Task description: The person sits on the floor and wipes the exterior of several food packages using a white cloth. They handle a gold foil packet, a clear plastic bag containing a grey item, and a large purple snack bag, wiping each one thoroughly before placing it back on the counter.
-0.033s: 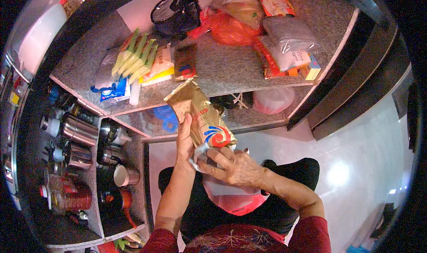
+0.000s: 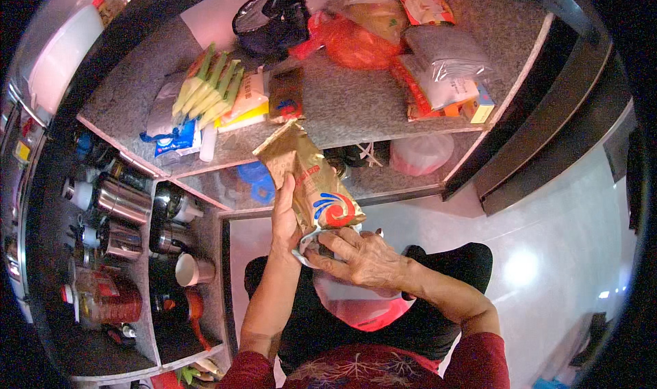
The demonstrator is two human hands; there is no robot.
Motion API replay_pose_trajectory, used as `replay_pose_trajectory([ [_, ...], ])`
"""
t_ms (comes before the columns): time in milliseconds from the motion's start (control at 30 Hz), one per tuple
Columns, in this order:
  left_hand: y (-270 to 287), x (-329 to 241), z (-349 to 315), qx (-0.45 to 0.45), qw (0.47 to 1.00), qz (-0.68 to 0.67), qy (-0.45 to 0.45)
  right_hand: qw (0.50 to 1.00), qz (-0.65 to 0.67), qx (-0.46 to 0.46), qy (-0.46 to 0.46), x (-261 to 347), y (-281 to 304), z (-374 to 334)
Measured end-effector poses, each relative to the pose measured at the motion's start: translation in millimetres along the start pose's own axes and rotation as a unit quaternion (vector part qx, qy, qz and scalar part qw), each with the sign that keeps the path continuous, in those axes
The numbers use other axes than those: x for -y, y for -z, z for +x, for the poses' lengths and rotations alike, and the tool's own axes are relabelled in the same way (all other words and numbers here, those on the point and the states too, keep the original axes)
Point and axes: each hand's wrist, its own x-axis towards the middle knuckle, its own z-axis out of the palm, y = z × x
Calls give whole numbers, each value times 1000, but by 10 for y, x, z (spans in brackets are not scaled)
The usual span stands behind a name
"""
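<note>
My left hand (image 2: 286,208) is closed round the left side of a gold foil packet (image 2: 315,177), which bears a red and blue swirl. Its thumb lies along the packet's face. At the packet's lower end my right hand (image 2: 363,255) has its fingers curled on a crumpled greyish-white cloth (image 2: 309,242), pressed against the foil; its fingertips are partly hidden. Between my knees, below the hands, is a rounded pale thing with a red lower part (image 2: 366,307). A similar gold packet (image 2: 285,95) lies on the counter beyond.
On the stone counter (image 2: 335,108) are green-and-yellow packets (image 2: 209,91), a black plastic bag (image 2: 272,23), a red plastic bag (image 2: 359,43) and a clear bag of grey items (image 2: 448,54). Shelves at left hold metal pots (image 2: 122,199) and a jug of red-brown liquid (image 2: 106,296).
</note>
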Motion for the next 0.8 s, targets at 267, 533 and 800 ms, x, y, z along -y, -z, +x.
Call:
replay_pose_trajectory([
  [267, -143, -72, -49, -12, 998, -11, -68, 902, 421, 1, -96, -429, 375, -240],
  [533, -376, 36, -81, 10, 993, -92, -73, 978, 98, -139, -118, -348, 171, -150],
  [800, -284, 280, -161, -15, 997, 11, 76, 984, -94, -124, -88, -253, 183, 99],
])
